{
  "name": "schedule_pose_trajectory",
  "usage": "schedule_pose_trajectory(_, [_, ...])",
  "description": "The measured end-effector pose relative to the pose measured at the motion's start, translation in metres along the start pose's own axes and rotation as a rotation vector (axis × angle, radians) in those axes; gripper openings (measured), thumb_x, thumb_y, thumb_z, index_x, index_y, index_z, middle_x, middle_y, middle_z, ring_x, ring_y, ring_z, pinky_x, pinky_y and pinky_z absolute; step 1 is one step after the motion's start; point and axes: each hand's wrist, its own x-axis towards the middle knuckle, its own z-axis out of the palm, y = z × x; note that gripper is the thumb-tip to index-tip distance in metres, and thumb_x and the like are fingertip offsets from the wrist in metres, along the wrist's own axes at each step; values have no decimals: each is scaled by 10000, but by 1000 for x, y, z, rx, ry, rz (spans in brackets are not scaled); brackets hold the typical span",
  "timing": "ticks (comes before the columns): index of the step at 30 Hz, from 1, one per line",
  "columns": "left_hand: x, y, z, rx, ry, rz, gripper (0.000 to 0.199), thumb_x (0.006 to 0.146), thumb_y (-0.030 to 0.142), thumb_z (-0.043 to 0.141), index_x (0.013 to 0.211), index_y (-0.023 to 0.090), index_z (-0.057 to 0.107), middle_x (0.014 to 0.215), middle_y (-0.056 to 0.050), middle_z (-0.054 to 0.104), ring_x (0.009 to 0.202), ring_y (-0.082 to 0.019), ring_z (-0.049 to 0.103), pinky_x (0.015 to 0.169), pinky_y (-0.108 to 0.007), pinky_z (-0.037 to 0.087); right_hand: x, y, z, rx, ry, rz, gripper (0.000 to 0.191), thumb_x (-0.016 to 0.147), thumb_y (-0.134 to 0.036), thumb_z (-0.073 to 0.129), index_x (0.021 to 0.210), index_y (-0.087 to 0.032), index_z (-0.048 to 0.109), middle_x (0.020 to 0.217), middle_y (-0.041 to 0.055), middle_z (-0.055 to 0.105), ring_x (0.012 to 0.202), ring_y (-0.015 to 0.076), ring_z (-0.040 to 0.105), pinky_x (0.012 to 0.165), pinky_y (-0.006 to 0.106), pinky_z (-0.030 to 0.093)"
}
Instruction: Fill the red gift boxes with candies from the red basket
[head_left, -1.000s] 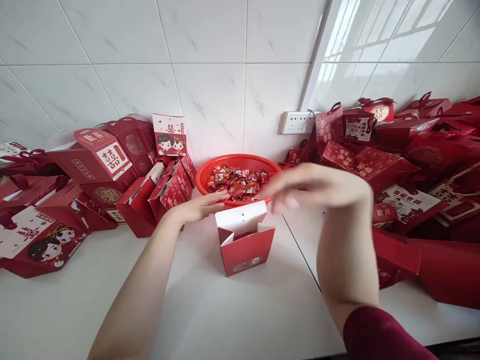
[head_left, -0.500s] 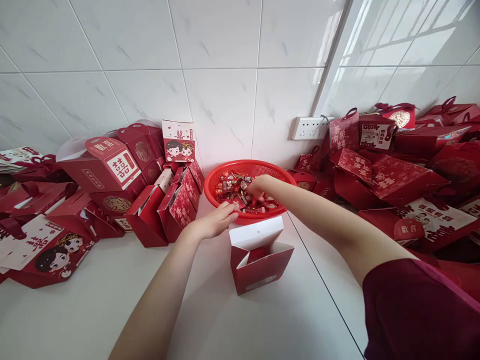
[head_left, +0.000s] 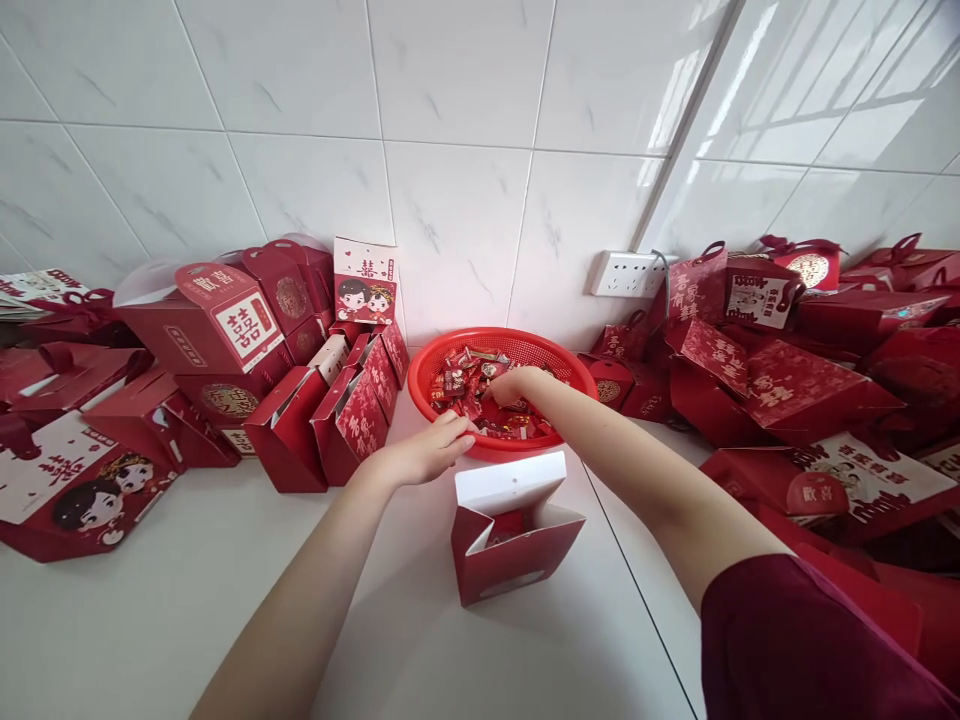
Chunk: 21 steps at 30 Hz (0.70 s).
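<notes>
A round red plastic basket (head_left: 581,368) holds several small wrapped candies (head_left: 459,380), mostly red. My left hand (head_left: 424,452) is at its near left rim, fingers over the edge and thumb on the outside, closed on the basket. Inside the basket, my right hand (head_left: 517,385) reaches down among the candies with its fingers curled; the fingertips and whatever they hold are hidden. Just in front of the basket stands an upright red gift box (head_left: 517,560), its white-lined flap (head_left: 511,480) raised, with something red inside.
Red gift boxes (head_left: 289,425) stand along the left, one bearing a cartoon couple (head_left: 366,285). More red boxes (head_left: 780,385) are heaped on the right. A power strip (head_left: 628,274) is on the tiled wall (head_left: 450,210) behind the white table (head_left: 405,630).
My right hand has shifted slightly left and lower among the candies. The left hand stays at the basket rim. The camera view has tilted a little.
</notes>
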Motion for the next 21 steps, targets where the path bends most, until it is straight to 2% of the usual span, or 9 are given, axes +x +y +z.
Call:
schedule_pose_trajectory(5, [1,-2,0,4,-1,5,424,967,593,301,1107,273,542,1095,-24,419,925,-164,517,840,-311,479,-1,14,3,7,-73,3,385,944,-340,600,1297,-190,565,1378,111,524,1214,273,537,1015,521,442])
schedule_pose_trajectory(10, [3,-3,0,5,12,1,405,970,562,324,1144,269,543,1109,-28,425,851,-148,536,841,-327,480,-8,8,4,-30,-111,8,360,935,-317,618,1262,-172,581,1316,104,563,1158,260,571,973,496,481])
schedule_pose_trajectory(21, [1,11,1,40,25,-14,332,965,457,365,1110,228,557,1083,-37,430,877,-168,512,864,-353,470,-29,9,7,-82,-125,39,262,940,-312,612,1156,-166,631,1209,87,622,1066,219,614,924,440,515])
